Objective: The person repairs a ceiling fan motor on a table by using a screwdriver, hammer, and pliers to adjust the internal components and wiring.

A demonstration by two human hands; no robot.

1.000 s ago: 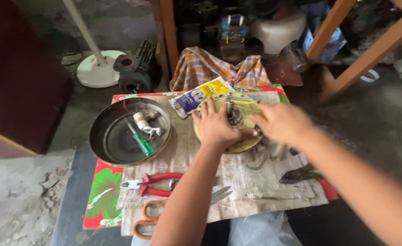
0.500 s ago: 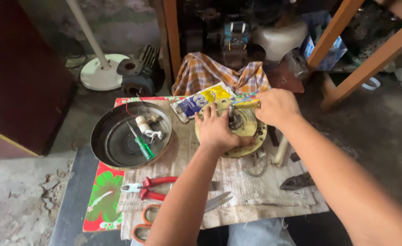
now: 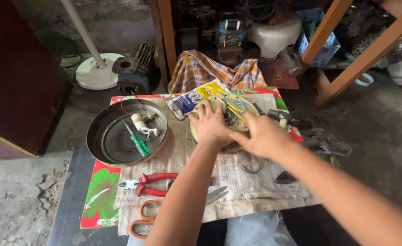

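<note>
1. Head view, centre of the frame: my left hand [image 3: 212, 127] lies flat, fingers spread, pressing down on a round cream-coloured motor plate [image 3: 228, 125] on the worktop [image 3: 237, 177]. It presses down on it and grips nothing.
2. Just right of centre, my right hand [image 3: 262, 134] reaches across the plate's right side, fingers loosely curled. I cannot tell whether it holds anything.
3. Yellow and blue wires [image 3: 233, 105] rise from the plate's middle, between my two hands.
4. I judge the plate rigid metal and fairly heavy; its outer rim is the place to take it. The wires look thin and easily torn, so I'd keep off them.
5. Left of the frame: a dark round metal pan [image 3: 107, 141] holding a green-handled screwdriver [image 3: 138, 140] and small white parts.
6. Lower left: red-handled pliers [image 3: 144, 184] and orange-handled scissors [image 3: 148, 214] on the paper covering.
7. Top centre: a checked cloth [image 3: 196, 70] behind the worktop.
</note>
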